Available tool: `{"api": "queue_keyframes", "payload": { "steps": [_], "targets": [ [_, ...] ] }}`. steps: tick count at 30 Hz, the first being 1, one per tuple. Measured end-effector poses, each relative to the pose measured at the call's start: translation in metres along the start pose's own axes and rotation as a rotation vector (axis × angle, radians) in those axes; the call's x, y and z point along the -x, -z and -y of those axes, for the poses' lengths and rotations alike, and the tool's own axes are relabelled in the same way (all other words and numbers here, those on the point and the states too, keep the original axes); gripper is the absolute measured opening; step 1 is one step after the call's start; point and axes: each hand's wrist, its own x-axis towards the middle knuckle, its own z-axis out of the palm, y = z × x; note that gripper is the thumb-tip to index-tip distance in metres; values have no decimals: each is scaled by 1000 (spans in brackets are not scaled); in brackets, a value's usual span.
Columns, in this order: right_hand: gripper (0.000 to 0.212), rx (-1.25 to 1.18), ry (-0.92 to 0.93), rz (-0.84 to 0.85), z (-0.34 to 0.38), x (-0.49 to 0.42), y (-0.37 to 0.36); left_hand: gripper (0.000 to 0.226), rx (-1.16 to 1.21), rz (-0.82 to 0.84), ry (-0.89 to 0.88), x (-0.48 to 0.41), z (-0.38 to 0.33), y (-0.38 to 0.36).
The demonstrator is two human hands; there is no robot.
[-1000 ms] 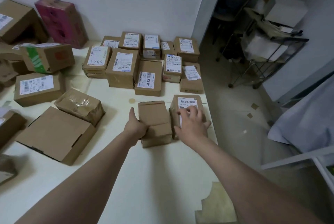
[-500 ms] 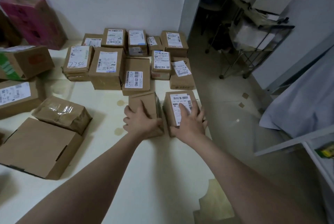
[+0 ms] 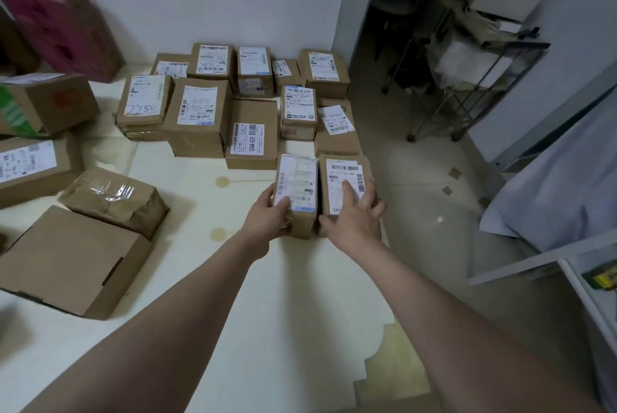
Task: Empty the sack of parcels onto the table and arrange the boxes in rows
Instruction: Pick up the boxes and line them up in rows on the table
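On the table, two hands steady two boxes.

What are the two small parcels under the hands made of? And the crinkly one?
Left parcel and right parcel: likely brown cardboard, matte, with white paper labels. Crinkly parcel: brown paper or card wrapped in glossy clear tape, judging by the shiny wrinkles.

Approx. 17 brown boxes, 1 pink box, 2 hands
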Motion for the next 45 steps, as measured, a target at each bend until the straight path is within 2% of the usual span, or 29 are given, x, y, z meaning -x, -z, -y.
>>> {"api": "queue_keyframes", "payload": {
  "steps": [3, 8, 11, 13, 17, 19, 22, 24, 27, 29, 31, 34, 37, 39, 41, 43, 45],
  "targets": [
    [71, -70, 16, -51, 1, -4, 4, 45, 55, -21, -41, -4, -4, -18],
    [51, -99, 92, -165, -3, -1, 8, 41, -44, -62, -113, -5, 1, -21],
    [38, -97, 237, -375, 7, 8, 9, 76, -290, -228, -93, -1, 1, -9],
    [31, -146, 372, -392, 22, 14, 11, 82, -415, -357, -140, 6, -1, 5],
    [32, -233, 599, -161, 63, 25, -1, 87, -647, -573, -192, 24, -4, 53],
    [37, -156, 630, 0, 83, 35, -16, 92, -782, -681, -136, 32, -3, 83],
    [58, -51, 614, 230, 111, 53, -39, 105, -869, -786, -4, 46, 0, 139],
    [71, -21, 580, 336, 129, 61, -48, 117, -869, -748, 150, 54, 8, 181],
    [74, -12, 581, 365, 169, 63, -54, 131, -903, -606, 290, 64, 31, 233],
    [72, -30, 609, 336, 208, 62, -58, 131, -937, -517, 262, 70, 46, 254],
    [73, -82, 629, 302, 247, 61, -64, 122, -1031, -438, 144, 75, 56, 270],
    [77, -122, 557, 301, 291, 60, -84, 114, -1141, -282, -24, 76, 56, 306],
    [64, -177, 430, 276, 290, 61, -112, 113, -1232, -161, -30, 76, 51, 327],
    [54, -375, 319, 195, 275, 65, -118, 104, -1173, -226, 26, 76, 42, 317],
    [48, -575, 166, 137, 261, 68, -116, 97, -1066, -376, 96, 72, 29, 298],
    [41, -719, -20, 132, 247, 70, -109, 105, -964, -474, 183, 66, 21, 282],
    [43, -896, -207, 192, 232, 69, -104, 114, -911, -493, 250, 62, 20, 274]
  ]
}}
